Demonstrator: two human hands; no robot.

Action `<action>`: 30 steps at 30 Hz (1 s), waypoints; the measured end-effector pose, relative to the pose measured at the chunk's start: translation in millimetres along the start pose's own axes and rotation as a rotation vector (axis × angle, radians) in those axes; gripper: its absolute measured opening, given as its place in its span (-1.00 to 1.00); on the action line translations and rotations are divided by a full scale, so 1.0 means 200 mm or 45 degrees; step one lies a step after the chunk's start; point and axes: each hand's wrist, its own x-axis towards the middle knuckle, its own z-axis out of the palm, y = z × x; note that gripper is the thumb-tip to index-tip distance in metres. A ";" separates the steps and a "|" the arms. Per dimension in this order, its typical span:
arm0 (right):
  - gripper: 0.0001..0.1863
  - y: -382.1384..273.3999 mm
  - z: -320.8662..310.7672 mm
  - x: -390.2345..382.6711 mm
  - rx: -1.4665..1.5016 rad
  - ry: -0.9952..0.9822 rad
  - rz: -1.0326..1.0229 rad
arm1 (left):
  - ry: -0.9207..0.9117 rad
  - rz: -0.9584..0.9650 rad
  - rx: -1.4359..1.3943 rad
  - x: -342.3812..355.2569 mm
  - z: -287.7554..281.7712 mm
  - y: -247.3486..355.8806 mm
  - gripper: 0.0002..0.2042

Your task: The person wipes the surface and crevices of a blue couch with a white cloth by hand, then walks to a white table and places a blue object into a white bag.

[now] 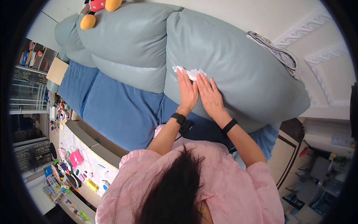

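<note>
My left hand and my right hand lie side by side with straight fingers, pressed flat against a crumpled white wipe. The wipe rests on the grey-blue leather backrest of a sofa, to the right of the seam between two back cushions. Both fingertips sit on the wipe's lower edge, and what is under them is hidden. A dark band circles each wrist, with a dark object by the left one. Below the backrest spread blue fabric seat covers.
A plush toy sits atop the left backrest. Folded fabric lies over the right top edge. At left are a shelf, a beige board and a white-topped table with scattered toys. Ornate white moulding runs behind the sofa.
</note>
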 end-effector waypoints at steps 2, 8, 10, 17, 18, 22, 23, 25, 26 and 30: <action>-0.37 -0.05 0.03 -0.05 0.071 0.035 -0.038 | -0.110 -0.150 -0.064 -0.09 -0.01 -0.01 -0.35; -0.49 -0.07 -0.07 0.03 0.630 0.278 -0.028 | 0.111 -0.387 -0.260 0.10 -0.06 -0.11 -0.39; -0.51 -0.06 -0.11 0.07 0.718 0.311 -0.025 | 0.133 -0.534 -0.294 0.22 -0.07 -0.19 -0.40; -0.64 0.15 -0.21 -0.08 0.992 0.584 0.287 | 0.235 -0.964 -0.748 0.27 0.07 -0.14 -0.45; -0.64 0.18 -0.23 -0.09 0.970 0.633 0.338 | 0.181 -0.994 -0.518 0.20 0.11 -0.18 -0.48; -0.63 0.28 -0.28 -0.17 0.981 0.775 0.490 | 0.215 -1.052 -0.310 -0.06 0.32 -0.20 -0.61; -0.63 0.31 -0.28 -0.19 0.975 0.777 0.510 | 0.161 -1.135 -0.425 -0.10 0.35 -0.12 -0.63; -0.63 0.38 -0.25 -0.29 0.934 0.816 0.598 | -0.317 -1.522 -0.655 -0.11 0.37 0.22 -0.67; -0.62 0.36 -0.29 -0.27 0.948 0.839 0.571 | -0.294 -1.537 -0.745 -0.23 0.46 0.12 -0.69; -0.63 0.38 -0.28 -0.36 0.918 0.834 0.632 | -0.573 -1.621 -1.090 -0.40 0.65 0.26 -0.73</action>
